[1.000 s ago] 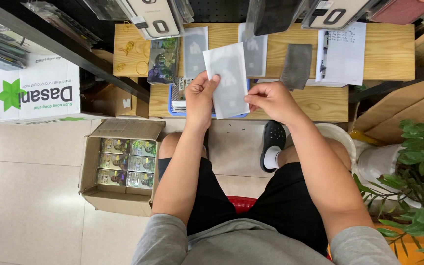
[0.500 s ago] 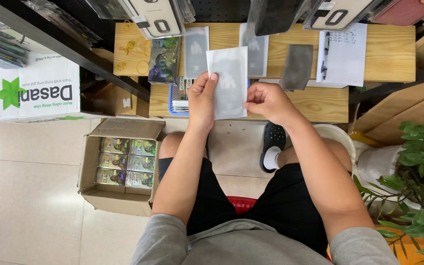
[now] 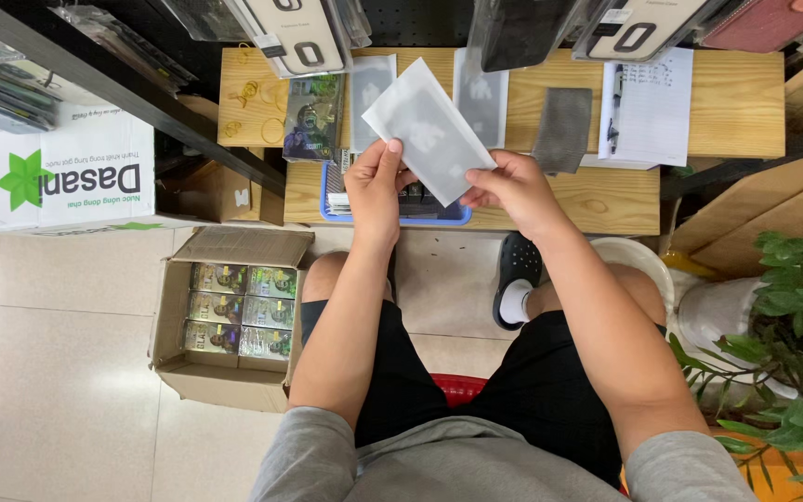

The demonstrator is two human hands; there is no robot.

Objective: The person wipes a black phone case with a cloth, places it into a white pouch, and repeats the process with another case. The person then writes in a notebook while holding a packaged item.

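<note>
At nine o'clock a white carton (image 3: 67,177) with a green star is seen, and below it, at about eight o'clock, an open cardboard box (image 3: 234,321) packed with small printed packs. At eleven o'clock a translucent white sleeve (image 3: 427,130) is held tilted above the wooden bench (image 3: 606,195) and the blue tray (image 3: 392,209). It is pinched at its left edge by the left hand (image 3: 375,186) and at its lower right edge by the right hand (image 3: 508,186). At one o'clock a grey cloth (image 3: 561,128) and a lined sheet (image 3: 648,102) are laid.
</note>
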